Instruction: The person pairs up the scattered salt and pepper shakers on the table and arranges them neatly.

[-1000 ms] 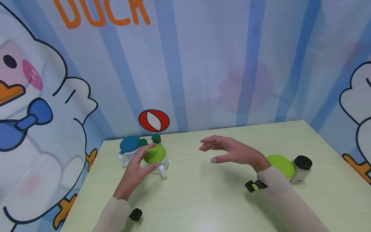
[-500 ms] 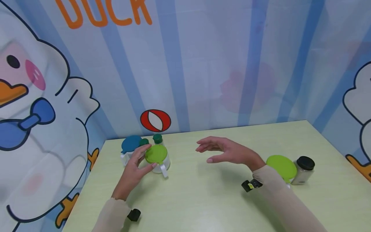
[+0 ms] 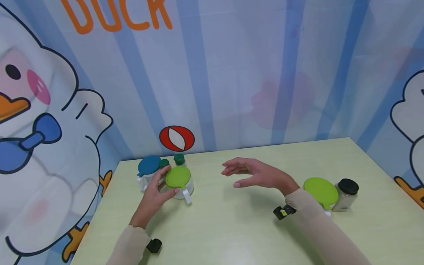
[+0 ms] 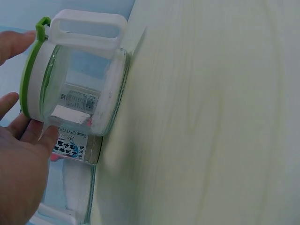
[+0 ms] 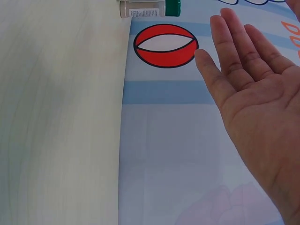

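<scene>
While the left hand (image 3: 153, 197) curves beside the left-side green-lidded jar (image 3: 178, 177), upright on the table (image 3: 215, 224), grip can't be told; right hand (image 3: 258, 173) hovers relaxed, holding nothing. Jar probably best kept level, clear of green-capped bottles (image 3: 179, 159) behind.

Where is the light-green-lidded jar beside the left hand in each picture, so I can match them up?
Head: the jar is left of centre and below mid-height, beside the left hand.
Left wrist: the jar is at upper left, shown sideways, its white handle on top.
Right wrist: not in it, as far as I can tell.
Shared landmark: the pale table shows in all three views.
</scene>
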`<state>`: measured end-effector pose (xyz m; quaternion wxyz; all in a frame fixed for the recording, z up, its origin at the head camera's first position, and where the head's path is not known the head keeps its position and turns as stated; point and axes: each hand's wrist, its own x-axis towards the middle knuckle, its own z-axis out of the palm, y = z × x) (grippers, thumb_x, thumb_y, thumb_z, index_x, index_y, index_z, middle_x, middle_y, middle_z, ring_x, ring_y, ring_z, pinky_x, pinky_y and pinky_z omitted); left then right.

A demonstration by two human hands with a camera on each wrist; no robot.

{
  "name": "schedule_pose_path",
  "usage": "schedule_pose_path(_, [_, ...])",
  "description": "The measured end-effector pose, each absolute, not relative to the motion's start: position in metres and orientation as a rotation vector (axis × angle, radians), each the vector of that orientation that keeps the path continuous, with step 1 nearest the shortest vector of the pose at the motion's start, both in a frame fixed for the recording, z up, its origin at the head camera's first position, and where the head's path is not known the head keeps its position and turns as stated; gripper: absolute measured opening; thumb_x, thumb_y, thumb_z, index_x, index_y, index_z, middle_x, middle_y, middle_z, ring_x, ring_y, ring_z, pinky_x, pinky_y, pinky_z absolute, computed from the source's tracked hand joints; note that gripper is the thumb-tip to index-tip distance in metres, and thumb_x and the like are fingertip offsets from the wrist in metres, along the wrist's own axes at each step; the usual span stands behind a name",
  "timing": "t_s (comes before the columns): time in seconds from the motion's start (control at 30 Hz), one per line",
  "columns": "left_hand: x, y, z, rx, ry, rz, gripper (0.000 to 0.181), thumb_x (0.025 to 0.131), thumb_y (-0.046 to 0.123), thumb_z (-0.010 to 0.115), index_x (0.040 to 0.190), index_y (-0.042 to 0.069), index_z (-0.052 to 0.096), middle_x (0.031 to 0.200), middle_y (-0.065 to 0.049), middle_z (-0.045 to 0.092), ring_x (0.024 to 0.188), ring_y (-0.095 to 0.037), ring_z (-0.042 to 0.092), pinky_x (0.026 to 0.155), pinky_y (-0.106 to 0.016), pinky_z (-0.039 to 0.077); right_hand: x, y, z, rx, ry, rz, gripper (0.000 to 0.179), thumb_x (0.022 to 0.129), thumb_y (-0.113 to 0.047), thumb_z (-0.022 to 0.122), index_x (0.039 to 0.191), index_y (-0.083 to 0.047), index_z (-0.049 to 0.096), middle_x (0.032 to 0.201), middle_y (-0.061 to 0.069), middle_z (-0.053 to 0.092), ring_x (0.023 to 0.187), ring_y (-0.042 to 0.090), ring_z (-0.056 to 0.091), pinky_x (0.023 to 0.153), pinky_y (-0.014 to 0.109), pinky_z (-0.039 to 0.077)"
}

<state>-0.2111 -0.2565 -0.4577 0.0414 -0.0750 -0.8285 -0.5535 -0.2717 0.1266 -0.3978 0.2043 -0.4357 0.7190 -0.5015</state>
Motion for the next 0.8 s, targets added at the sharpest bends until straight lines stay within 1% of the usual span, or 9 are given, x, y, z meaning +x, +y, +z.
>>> schedule_pose_path(0.3, [-0.215,-0.254,-0.460,-0.205,-2.563,-1.736,0.086,0.089,0.019,0.080,0.158,0.015,0.028,0.163,-0.005,0.028,0.150,-0.033,0.025,0.121,-0.055,0.026,-0.280,0.116,-0.406,-1.221,2.037,-1.401,0.055,0.096,-0.018,0.071,0.147,-0.025,0.050,0.142,0.009,0.059,0.133,0.020,0.055,0.115,0.050,0.039])
schedule_pose_path(0.4, [-0.215,-0.253,-0.460,-0.212,-2.563,-1.769,0.087,0.089,0.018,0.080,0.158,0.014,0.026,0.163,-0.006,0.027,0.149,-0.033,0.024,0.121,-0.055,0.025,-0.284,0.111,-0.411,-1.216,2.057,-1.420,0.054,0.096,-0.019,0.072,0.146,-0.024,0.051,0.141,0.010,0.060,0.131,0.019,0.056,0.116,0.050,0.039])
schedule_pose_path(0.57, [-0.216,-0.252,-0.458,-0.207,-2.593,-1.778,0.090,0.089,0.018,0.080,0.159,0.015,0.025,0.164,-0.006,0.024,0.150,-0.033,0.023,0.121,-0.054,0.026,-0.289,0.101,-0.416,-1.179,2.077,-1.440,0.053,0.096,-0.022,0.072,0.145,-0.024,0.052,0.142,0.004,0.060,0.132,0.019,0.056,0.116,0.051,0.039])
schedule_pose_path(0.8, [-0.218,-0.252,-0.457,-0.188,-2.663,-1.759,0.096,0.086,0.021,0.082,0.161,0.017,0.023,0.166,-0.007,0.021,0.152,-0.033,0.020,0.121,-0.053,0.026,-0.296,0.085,-0.418,-1.136,2.117,-1.429,0.053,0.096,-0.030,0.072,0.145,-0.026,0.052,0.142,-0.002,0.059,0.134,0.023,0.055,0.116,0.053,0.038])
